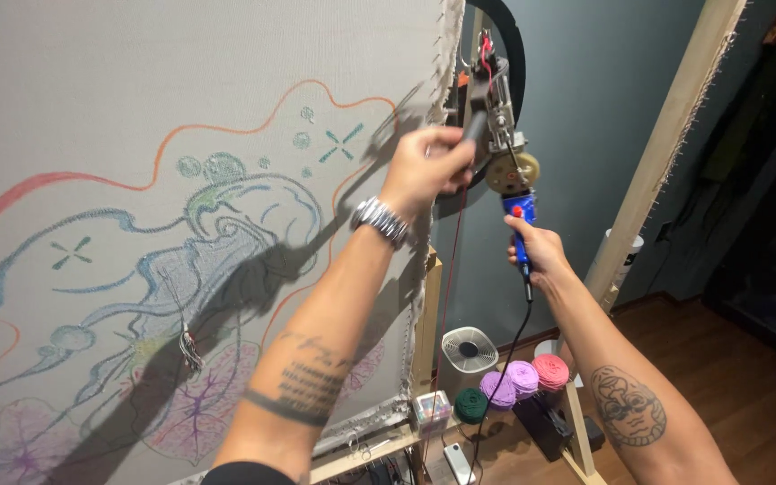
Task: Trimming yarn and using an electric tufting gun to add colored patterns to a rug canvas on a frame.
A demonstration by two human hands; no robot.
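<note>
A blue-handled metal tufting gun is held raised at the right edge of the stretched grey cloth with coloured line drawings. Its blue grip is clasped tightly by the right hand, and its upper black handle by the left hand, presumably for steadiness. No containers are discernible; purple, pink and green yarn cones stand below.

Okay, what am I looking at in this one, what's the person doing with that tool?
A person holds a tufting gun up beside the edge of a stretched grey cloth on a wooden frame. The left hand grips its upper dark handle, the right hand its blue lower grip. The cloth bears an outlined, partly stitched design in blue, green and orange. Yarn balls in green, purple and pink sit below by the floor.
</note>
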